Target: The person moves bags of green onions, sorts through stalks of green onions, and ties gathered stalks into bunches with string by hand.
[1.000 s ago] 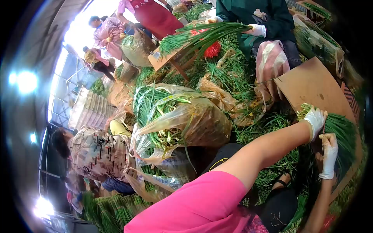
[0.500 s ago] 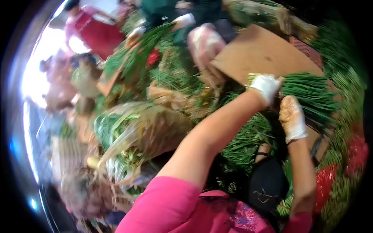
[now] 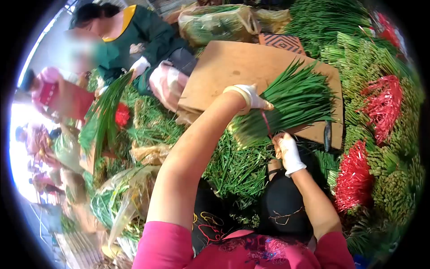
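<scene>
A bundle of green garlic chives (image 3: 298, 101) lies on a brown board, its pale cut ends toward my lap. A red tie (image 3: 266, 122) runs across the bundle near those ends. My left hand (image 3: 253, 96), in a white glove, grips the bundle from its far side, thumb along the top; its other fingers are partly hidden. Just below the near side, my right hand (image 3: 285, 151), in a stained white glove, is closed with its fingertips pinching the lower end of the red tie. A dark-handled tool (image 3: 328, 136) rests at the board's right edge.
The board (image 3: 219, 71) stands before my knees, with loose chives (image 3: 235, 168) below. Red ties (image 3: 354, 179) lie on stacked bundles (image 3: 394, 190) at right. A plastic bag of greens (image 3: 127, 193) sits at left. A co-worker (image 3: 141, 49) holds chives (image 3: 107, 105) at upper left.
My view has swung, so board and bundle sit further left. My hands have separated somewhat, the right now below the bundle's near side. The red tie now shows across the chives.
</scene>
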### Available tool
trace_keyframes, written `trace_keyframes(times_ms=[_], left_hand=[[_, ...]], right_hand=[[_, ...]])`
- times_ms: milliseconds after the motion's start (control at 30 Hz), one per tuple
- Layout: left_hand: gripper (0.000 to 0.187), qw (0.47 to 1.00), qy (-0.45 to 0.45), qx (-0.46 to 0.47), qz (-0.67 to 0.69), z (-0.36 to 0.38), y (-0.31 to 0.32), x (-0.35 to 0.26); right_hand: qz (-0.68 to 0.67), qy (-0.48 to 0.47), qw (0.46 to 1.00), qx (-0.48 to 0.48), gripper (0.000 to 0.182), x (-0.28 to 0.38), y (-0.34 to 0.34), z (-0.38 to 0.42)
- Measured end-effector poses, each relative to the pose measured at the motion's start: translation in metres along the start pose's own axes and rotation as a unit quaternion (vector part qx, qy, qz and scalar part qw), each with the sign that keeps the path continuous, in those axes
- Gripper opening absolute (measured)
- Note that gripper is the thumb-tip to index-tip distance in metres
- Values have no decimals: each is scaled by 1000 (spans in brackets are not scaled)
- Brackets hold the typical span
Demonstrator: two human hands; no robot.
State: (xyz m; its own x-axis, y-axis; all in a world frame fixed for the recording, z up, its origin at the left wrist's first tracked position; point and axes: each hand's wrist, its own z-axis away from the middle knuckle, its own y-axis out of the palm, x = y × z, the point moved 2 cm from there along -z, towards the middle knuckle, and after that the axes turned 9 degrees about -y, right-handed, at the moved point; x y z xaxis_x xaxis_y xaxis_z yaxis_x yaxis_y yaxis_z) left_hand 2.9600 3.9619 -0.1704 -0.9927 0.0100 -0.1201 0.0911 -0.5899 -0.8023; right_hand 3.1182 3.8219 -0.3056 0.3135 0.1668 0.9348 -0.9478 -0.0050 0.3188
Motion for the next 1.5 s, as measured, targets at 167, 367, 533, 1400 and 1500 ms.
trace_keyframes(times_ms=[167,367,533,1400,1500], left_hand=[[96,962,112,126,216,-21,18,-30],[88,979,130,43,153,-2,23,-41],[90,876,280,-119,373,37,-14,-25],[98,907,60,-122,399,-14,-63,92],[66,928,51,-152,337,-1,-57,108]], right_hand=[[-191,168,964,-80,13,-8,-9,4],[-151,151,977,8,29,6,-15,-15],[40,-112,992,46,25,81,3,-28],[-214,206,949,106,20,45,20,-93],[-137,175,964,146,20,23,24,-82]])
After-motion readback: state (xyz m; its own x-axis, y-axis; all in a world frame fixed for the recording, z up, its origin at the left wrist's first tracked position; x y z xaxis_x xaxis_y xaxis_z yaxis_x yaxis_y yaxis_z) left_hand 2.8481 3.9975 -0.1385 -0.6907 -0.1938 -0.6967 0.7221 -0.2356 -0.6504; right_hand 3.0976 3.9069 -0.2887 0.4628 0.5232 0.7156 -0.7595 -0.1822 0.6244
